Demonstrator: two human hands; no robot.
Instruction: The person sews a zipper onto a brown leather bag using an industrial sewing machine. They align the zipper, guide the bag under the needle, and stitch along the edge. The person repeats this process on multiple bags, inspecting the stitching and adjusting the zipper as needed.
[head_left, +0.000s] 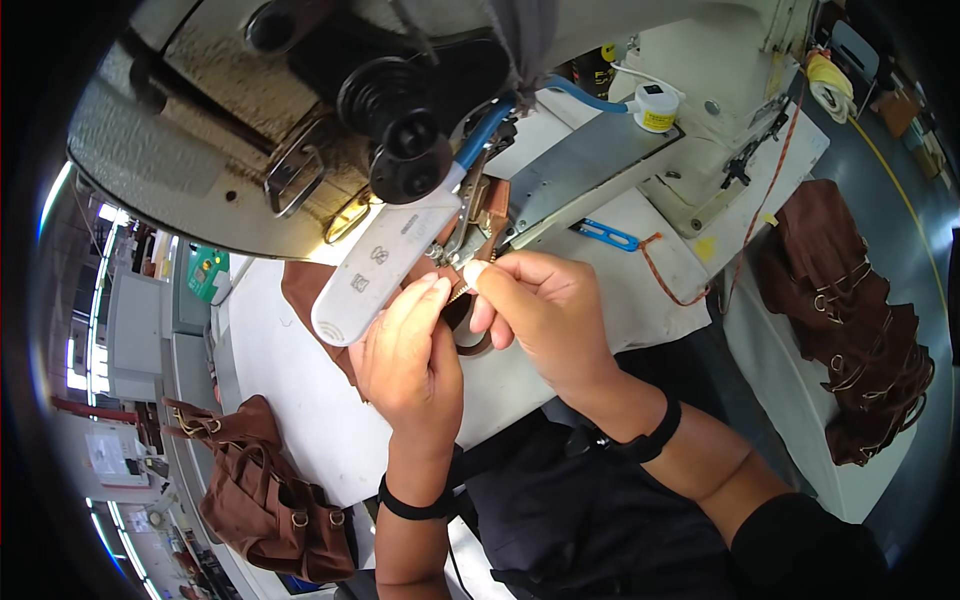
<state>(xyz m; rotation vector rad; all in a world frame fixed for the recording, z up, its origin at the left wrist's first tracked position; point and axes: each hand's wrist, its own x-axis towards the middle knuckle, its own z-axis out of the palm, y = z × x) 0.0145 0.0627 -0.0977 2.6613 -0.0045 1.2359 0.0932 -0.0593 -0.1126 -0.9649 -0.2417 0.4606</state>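
Note:
Under the head of a large sewing machine (180, 150), a brown leather piece (312, 290) lies on the white table. Part of it is hidden behind a white oblong plate (375, 275). A short strip with gold teeth, like a zipper (458, 293), shows between my fingertips. My left hand (412, 355) is closed, its thumb and fingers pinched at the leather's edge beside the strip. From the right, my right hand (545, 310) pinches the strip close to the machine's presser area (455, 245). A brown strap loop hangs below the fingers.
Brown leather bags (270, 490) with metal rings sit at lower left. More brown leather pieces (840, 320) with rings are piled at right. A blue tool (605, 235) with an orange cord and a round white container (656, 107) rest by the machine.

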